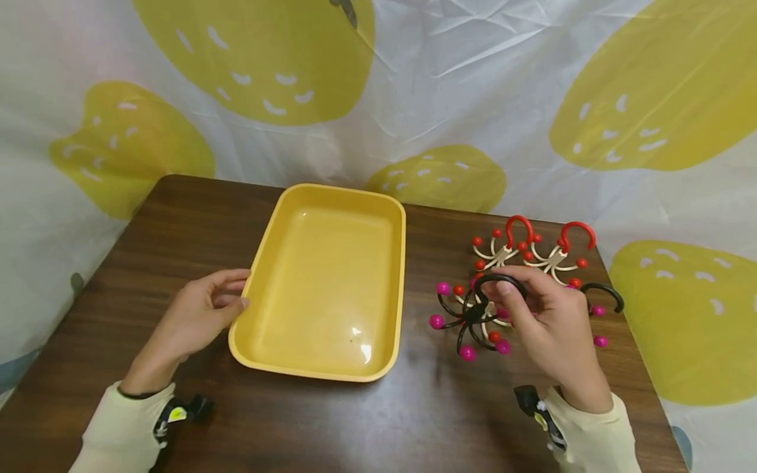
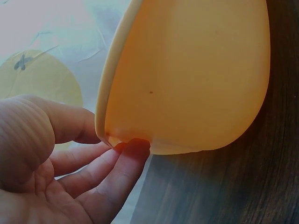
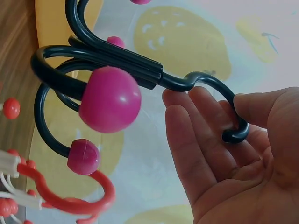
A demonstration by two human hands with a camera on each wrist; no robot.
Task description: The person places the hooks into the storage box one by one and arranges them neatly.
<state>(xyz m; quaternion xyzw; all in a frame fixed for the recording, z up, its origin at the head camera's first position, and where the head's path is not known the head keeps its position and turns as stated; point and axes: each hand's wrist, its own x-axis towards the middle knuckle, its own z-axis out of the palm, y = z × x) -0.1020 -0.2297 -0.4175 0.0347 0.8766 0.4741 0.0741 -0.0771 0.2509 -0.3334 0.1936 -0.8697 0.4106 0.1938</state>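
A yellow tray [image 1: 394, 263] lies in the middle of the brown table. My left hand [image 1: 204, 309] rests at the tray's left rim, and its fingertips [image 2: 133, 151] touch the tray [image 2: 196, 70] at its edge with relaxed fingers. My right hand [image 1: 547, 315] pinches the top hook of a black multi-arm hanger with pink balls [image 1: 473, 315], right of the tray. The right wrist view shows my thumb and fingers [image 3: 205, 121] round the black hook [image 3: 219, 98], and its pink-tipped arms [image 3: 110, 98] spread out.
Two white hangers with red hooks and red balls [image 1: 532, 253] lie behind my right hand. Another black hook with pink balls [image 1: 603, 295] sits at the right edge. A white cloth with yellow fruit prints hangs behind and beside the table.
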